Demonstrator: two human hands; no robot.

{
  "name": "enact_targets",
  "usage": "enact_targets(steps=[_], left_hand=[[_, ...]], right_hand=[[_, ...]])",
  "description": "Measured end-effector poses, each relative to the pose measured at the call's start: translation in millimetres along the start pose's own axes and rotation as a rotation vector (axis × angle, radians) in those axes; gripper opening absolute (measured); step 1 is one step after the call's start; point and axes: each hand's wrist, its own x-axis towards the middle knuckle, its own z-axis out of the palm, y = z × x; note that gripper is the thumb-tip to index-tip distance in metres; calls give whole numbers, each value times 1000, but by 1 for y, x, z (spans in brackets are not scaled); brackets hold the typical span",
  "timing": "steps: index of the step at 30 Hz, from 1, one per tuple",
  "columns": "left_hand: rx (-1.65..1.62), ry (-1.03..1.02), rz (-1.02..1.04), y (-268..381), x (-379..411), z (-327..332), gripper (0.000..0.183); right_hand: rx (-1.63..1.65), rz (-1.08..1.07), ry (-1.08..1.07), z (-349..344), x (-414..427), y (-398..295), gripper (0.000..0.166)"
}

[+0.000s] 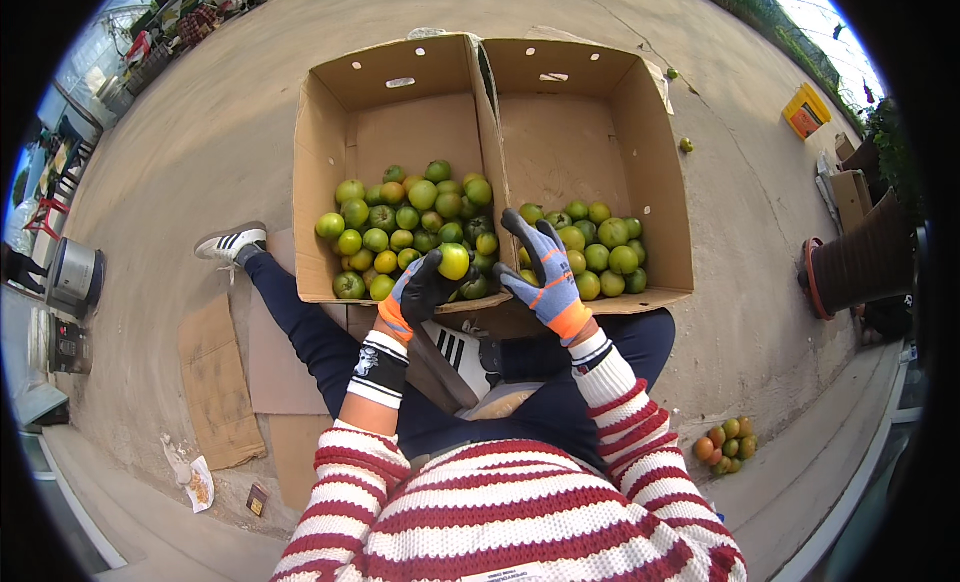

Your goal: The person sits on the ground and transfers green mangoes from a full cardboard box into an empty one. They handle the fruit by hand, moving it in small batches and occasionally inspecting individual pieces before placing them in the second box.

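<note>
My left hand [421, 288], in a blue-grey glove with black palm and orange cuff, holds a yellow-green tomato [453, 261] over the front of the left cardboard box [405, 128]. Beneath it lies a heap of green tomatoes [382, 219], a few tinged orange. My right hand [549, 274], gloved alike, is held up with fingers apart and nothing in it. It hovers by the divide between the boxes, at the front left corner of the right cardboard box [559, 135]. Green tomatoes [598, 258] fill the near part of that box, some hidden behind my right hand.
A pile of reddish tomatoes [725, 445] rests on the concrete floor at the right. Two loose tomatoes, one a small green tomato [686, 144], lie beyond the right box. Flat cardboard [220, 383] is at my left. A large brown pot [862, 252] and a yellow container [806, 111] stand right.
</note>
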Motion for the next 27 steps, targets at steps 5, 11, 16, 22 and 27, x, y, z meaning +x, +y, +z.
enact_targets(steps=[5,11,16,22,27], left_hand=[[562,0,39,9,-3,-9,34],[767,48,131,-4,7,27,46],[738,20,32,-1,9,24,48],[886,-22,90,0,10,26,47],[811,83,146,-8,18,16,43]], right_hand=[[-161,-44,-109,40,10,-42,71],[-159,113,-34,27,-6,-8,67],[-538,418,127,-49,-25,78,61],[-1124,758,-212,-130,-64,143,60],[-1218,641,-427,-127,-96,192,38]])
